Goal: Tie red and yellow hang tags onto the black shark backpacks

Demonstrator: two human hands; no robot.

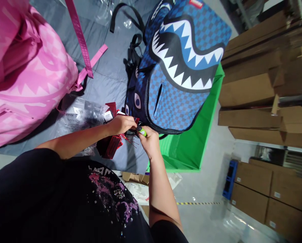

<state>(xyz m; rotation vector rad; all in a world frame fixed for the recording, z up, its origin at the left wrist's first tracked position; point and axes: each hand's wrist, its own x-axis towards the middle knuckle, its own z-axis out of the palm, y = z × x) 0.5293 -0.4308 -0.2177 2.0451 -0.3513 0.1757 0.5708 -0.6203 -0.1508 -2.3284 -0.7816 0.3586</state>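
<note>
My right hand is wrapped round a short lime-green tool with a black end; its exact kind does not show. Right beside it, my left hand has its fingers pinched together at the lower edge of a blue-and-black checkered backpack with a shark-mouth print. What those fingers pinch is too small to make out. Around and under my left hand lie several shiny red tags with thin strings, and a white label shows among them. The backpack lies on the grey cloth-covered table, reaching over a green bin.
A pink backpack with loose straps lies at the left. Clear plastic bags are between it and my hands. The green bin stands against the table's right side. Cardboard boxes and a blue pallet are farther right.
</note>
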